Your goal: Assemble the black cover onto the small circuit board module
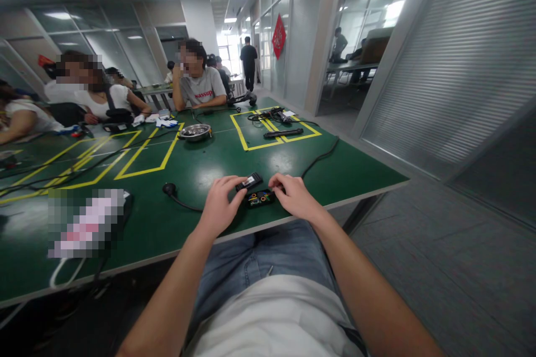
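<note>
Near the front edge of the green table lies an opened power adapter [260,199], its circuit board and round coils showing in the lower black half. Just behind it is a black cover [255,179] with a white label, tilted slightly. My left hand [221,203] has its thumb and fingers closed on the left end of this cover. At the adapter's right end, the fingers of my right hand [291,194] are pinched together; what lies between them is too small to make out. A cord with a black plug [169,189] runs left, and another black cord [320,159] trails right.
A metal bowl [195,133] stands farther back. Yellow tape outlines [247,149] mark the table [355,173], with a long black tool [283,133] and tangled cables [272,116] inside one. A blurred pinkish object [90,223] lies left. A person [201,86] sits across.
</note>
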A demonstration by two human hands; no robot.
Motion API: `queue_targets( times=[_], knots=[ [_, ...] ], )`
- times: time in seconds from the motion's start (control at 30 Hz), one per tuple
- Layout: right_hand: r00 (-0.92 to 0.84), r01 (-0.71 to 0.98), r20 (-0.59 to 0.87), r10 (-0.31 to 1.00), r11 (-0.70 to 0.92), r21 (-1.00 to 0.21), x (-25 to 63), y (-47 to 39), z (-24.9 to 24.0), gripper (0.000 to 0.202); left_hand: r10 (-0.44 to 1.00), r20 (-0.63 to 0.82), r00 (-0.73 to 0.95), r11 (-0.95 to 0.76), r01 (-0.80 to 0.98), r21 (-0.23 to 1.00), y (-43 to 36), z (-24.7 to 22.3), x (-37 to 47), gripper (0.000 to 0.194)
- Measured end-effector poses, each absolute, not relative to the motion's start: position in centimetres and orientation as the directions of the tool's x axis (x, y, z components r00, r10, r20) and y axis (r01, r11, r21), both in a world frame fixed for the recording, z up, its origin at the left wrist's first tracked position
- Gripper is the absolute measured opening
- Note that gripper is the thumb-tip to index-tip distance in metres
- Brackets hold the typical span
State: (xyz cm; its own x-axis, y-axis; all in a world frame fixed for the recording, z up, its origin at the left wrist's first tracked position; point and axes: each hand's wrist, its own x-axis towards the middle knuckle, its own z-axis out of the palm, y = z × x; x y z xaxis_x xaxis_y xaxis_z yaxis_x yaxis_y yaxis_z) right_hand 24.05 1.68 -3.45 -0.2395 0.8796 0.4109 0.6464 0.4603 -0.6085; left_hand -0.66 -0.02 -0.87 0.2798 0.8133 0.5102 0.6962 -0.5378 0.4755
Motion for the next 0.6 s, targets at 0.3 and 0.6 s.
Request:
queue_targets(
  times=[0.3, 0.6],
  knots=[
    [-0.211, 0.654, 0.406, 0.889, 0.437, -0.617, 24.01, 1.78, -3.80, 0.015, 0.749, 0.419, 0.513, -0.661, 0.615, 0.430, -0.87, -0.77, -0.38, 0.028],
    [-0.224, 0.637, 0.406, 0.886, 0.448, -0.627, 24.31, 1.72, -3.76, 0.013, 0.777, 0.374, 0.506, -0.630, 0.627, 0.458, -0.81, -0.85, -0.10, 0.028]
  ],
)
